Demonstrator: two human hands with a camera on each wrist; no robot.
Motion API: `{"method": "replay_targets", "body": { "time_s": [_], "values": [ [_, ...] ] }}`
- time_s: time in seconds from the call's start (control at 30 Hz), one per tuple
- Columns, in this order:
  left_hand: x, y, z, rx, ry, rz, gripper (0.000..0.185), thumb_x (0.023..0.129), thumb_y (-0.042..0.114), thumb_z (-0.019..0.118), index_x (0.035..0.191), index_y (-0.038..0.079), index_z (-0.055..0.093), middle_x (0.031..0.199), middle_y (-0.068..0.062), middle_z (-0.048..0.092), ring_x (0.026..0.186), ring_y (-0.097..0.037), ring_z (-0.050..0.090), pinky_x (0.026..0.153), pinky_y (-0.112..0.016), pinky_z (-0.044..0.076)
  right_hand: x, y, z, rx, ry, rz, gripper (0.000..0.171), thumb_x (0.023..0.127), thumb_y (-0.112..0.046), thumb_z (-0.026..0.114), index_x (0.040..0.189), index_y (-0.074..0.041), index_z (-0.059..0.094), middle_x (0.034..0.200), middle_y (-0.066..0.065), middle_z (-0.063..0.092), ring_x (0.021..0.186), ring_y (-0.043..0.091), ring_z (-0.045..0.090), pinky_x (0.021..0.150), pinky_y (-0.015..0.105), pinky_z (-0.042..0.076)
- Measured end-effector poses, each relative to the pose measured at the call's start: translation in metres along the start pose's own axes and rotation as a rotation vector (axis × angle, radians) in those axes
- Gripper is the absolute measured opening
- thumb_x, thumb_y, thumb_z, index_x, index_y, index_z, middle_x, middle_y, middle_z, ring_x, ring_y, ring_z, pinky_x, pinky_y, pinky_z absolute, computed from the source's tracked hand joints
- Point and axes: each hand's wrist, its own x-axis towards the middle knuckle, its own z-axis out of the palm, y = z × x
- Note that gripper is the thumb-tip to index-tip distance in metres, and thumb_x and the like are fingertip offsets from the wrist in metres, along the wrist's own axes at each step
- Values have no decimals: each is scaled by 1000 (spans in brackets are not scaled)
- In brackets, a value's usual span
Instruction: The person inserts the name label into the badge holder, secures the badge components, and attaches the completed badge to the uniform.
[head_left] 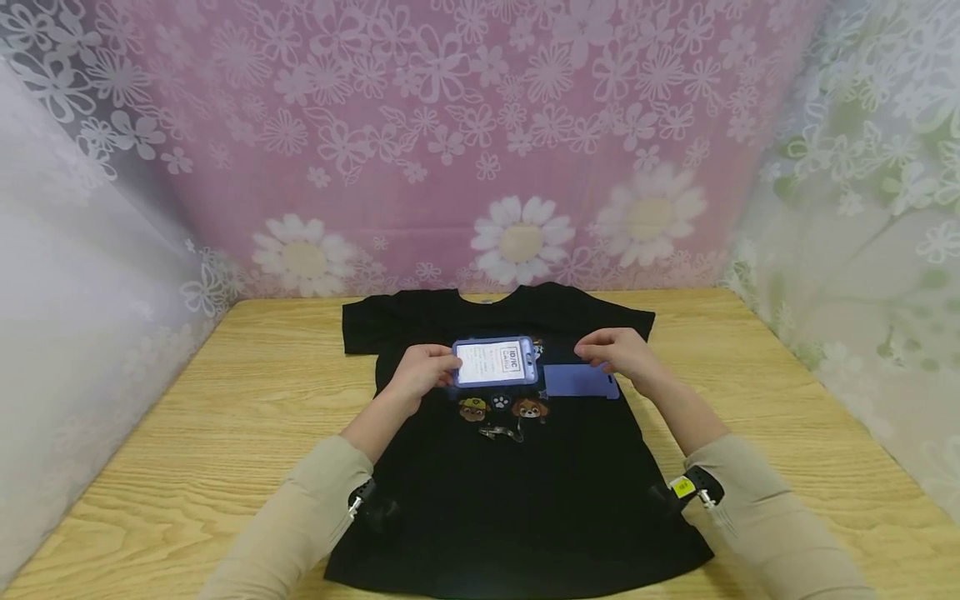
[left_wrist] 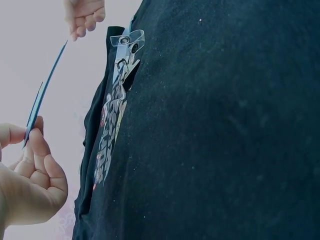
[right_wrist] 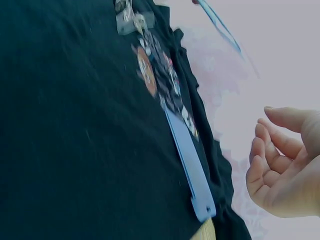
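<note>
The left hand (head_left: pixel 423 372) is pinching the left edge of a stiff-looking blue holder (head_left: pixel 491 364) above the black cloth shirt (head_left: pixel 487 500), apparently positioning it. The right hand (head_left: pixel 621 353) is hanging loosely curved, gripping nothing; the next move is probably calling for a second grip. A flat, oblong cover (head_left: pixel 577 381) is lying rightward.

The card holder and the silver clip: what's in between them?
In the head view, a printed paw on the black shirt shows between the silver clip and the card holder, which the left hand holds.
</note>
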Motion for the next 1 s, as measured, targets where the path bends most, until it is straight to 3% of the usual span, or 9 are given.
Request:
{"method": "replay_targets", "body": {
  "time_s": [0.2, 0.4, 0.77, 1.0],
  "values": [
    [0, -1, -2, 25, 3, -6, 25, 85, 9, 62, 105, -4, 64, 88, -11, 64, 70, -17, 56, 73, -33, 47, 6, 19, -15, -74, -34, 17, 38, 90, -21, 60, 116, 7, 57, 106, 14, 60, 96, 34, 54, 82, 45, 45],
    [0, -2, -2, 41, -2, -6, 23, 85, 10, 62, 104, -3, 65, 89, -11, 64, 72, -18, 57, 69, -29, 46, 11, 36, -24, -129, -69, 23, 38, 89, -19, 62, 114, 8, 56, 100, 12, 62, 89, 28, 56, 70, 35, 43],
    [-2, -1, -3, 40, -14, 5, 23, 85, 9, 62, 103, -4, 65, 84, -9, 64, 68, -16, 56, 66, -27, 45, 18, 46, -28, -320, -116, -22, 47, 82, -22, 70, 114, 11, 56, 105, 21, 59, 89, 26, 52, 71, 32, 45],
    [-2, -1, -3, 42, -11, 6, 22, 85, 9, 62, 102, -4, 65, 85, -10, 64, 68, -16, 56, 66, -27, 45, 20, 49, -25, -346, -125, -48, 54, 78, -19, 74, 114, 16, 53, 90, 15, 58, 79, 22, 49, 67, 30, 42]
  ]
}}
